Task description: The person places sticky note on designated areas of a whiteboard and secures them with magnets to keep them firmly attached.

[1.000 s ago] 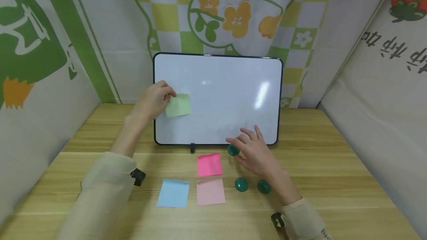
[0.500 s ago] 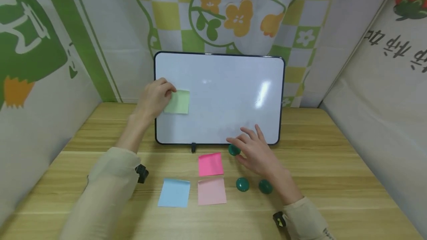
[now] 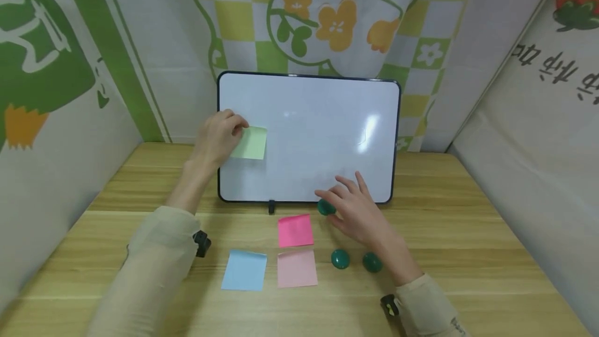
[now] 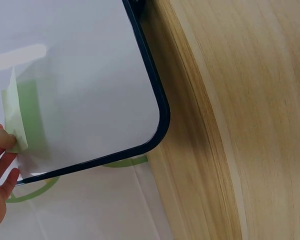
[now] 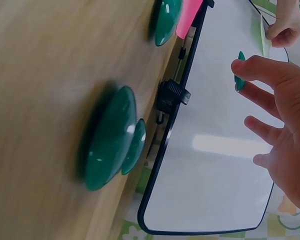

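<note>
My left hand (image 3: 217, 137) pinches a pale green sticky note (image 3: 254, 143) by its upper left part, in front of the left side of a whiteboard (image 3: 309, 134). In the left wrist view the note (image 4: 15, 112) stands out from the board's face, its reflection beside it. My right hand (image 3: 359, 215), low before the board's right half, holds a round green magnet (image 3: 325, 207) between thumb and index finger. The other fingers are spread, as the right wrist view shows around the magnet (image 5: 239, 72).
On the wooden table (image 3: 468, 243) lie a bright pink note (image 3: 295, 231), a light pink note (image 3: 297, 269) and a blue note (image 3: 244, 270). More green magnets (image 3: 340, 258) lie right of them. A black clip foot (image 3: 271, 207) supports the board's lower edge.
My left hand has raised the green note slightly and straightened it against the view of the board. The right hand, still with its magnet, has barely moved.
</note>
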Action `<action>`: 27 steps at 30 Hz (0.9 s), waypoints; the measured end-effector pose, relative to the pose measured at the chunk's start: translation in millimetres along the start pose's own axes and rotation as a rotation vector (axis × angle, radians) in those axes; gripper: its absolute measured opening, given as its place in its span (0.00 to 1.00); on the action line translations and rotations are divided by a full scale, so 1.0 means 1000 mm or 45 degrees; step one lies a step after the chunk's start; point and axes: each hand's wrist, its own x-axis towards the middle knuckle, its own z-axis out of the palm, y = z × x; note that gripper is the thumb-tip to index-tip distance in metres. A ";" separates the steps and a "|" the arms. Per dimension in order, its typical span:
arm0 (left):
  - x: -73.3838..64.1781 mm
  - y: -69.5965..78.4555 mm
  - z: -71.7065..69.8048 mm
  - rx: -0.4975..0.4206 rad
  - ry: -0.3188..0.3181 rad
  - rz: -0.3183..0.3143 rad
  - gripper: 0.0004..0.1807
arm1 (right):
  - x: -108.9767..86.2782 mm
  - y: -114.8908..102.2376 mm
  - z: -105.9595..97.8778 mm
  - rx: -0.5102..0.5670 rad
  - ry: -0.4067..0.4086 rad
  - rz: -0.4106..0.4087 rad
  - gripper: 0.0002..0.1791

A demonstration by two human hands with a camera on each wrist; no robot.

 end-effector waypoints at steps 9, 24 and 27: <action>-0.001 0.002 -0.001 0.062 -0.040 -0.046 0.08 | 0.014 -0.003 -0.004 0.004 0.007 0.005 0.33; 0.000 0.001 -0.003 0.049 -0.016 -0.037 0.09 | 0.039 -0.007 -0.011 -0.045 0.047 -0.041 0.33; 0.000 0.002 -0.002 0.028 -0.033 -0.053 0.08 | 0.042 -0.007 -0.011 -0.044 0.057 -0.045 0.32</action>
